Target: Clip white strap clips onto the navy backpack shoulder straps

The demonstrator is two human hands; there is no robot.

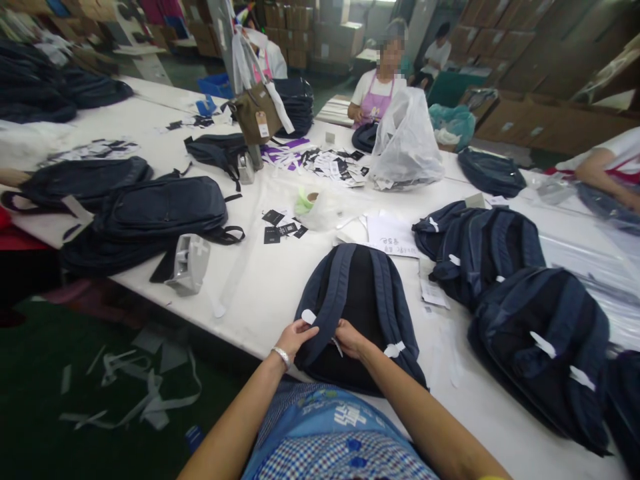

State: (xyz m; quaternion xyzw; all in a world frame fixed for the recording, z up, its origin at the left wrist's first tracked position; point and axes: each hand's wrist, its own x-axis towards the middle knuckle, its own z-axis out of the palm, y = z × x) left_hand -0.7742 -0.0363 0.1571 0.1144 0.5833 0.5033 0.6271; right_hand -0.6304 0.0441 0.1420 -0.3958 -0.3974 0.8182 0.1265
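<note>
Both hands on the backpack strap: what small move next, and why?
Probably wrap the white strip round the strap and press it down: left hand and right hand pinch it there, the strip's end sticks up, and a white band already wraps the other strap.

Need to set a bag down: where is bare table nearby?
Bare table lies between the near backpack and the white dispenser at left. A narrower strip, dotted with paper slips, runs along its right. Stacked backpacks crowd the right; tags crowd beyond.
</note>
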